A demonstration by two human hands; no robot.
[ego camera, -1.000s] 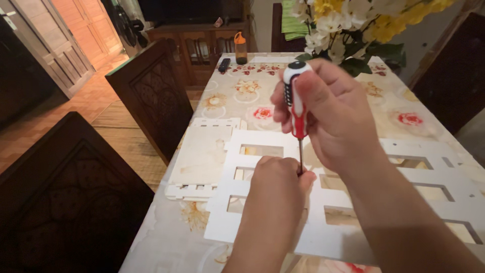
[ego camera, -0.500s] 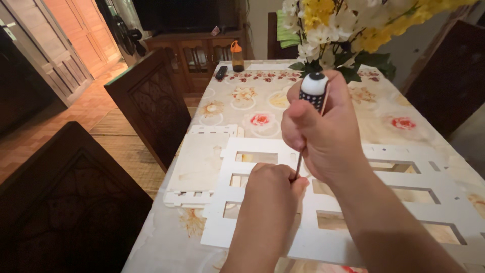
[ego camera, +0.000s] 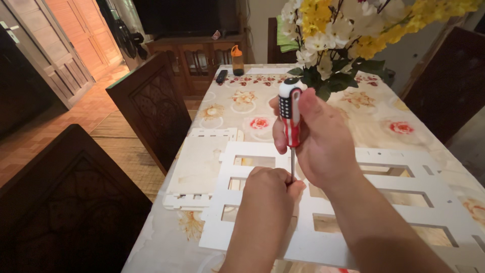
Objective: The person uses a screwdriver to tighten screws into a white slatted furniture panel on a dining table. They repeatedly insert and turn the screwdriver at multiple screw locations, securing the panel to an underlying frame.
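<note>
Screwdriver (ego camera: 290,119), red-and-white handle: centre frame, upright, clenched in right hand (ego camera: 316,144); since a second ago, view drawn nearer. Left hand (ego camera: 270,189) fist pinches shaft tip against white cut-out panel (ego camera: 384,202) on tabletop (ego camera: 242,108); driving continues.

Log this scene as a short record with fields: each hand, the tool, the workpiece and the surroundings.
Right hand: grips a screwdriver, upright, tip down
Left hand: fist at the shaft's tip, on the white panel
White panel: flat, with rectangular cut-outs
Second panel: lies to its left
Table: floral cloth
Flowers: yellow and white, beyond the hands
Chairs: dark wood, on the left
</note>
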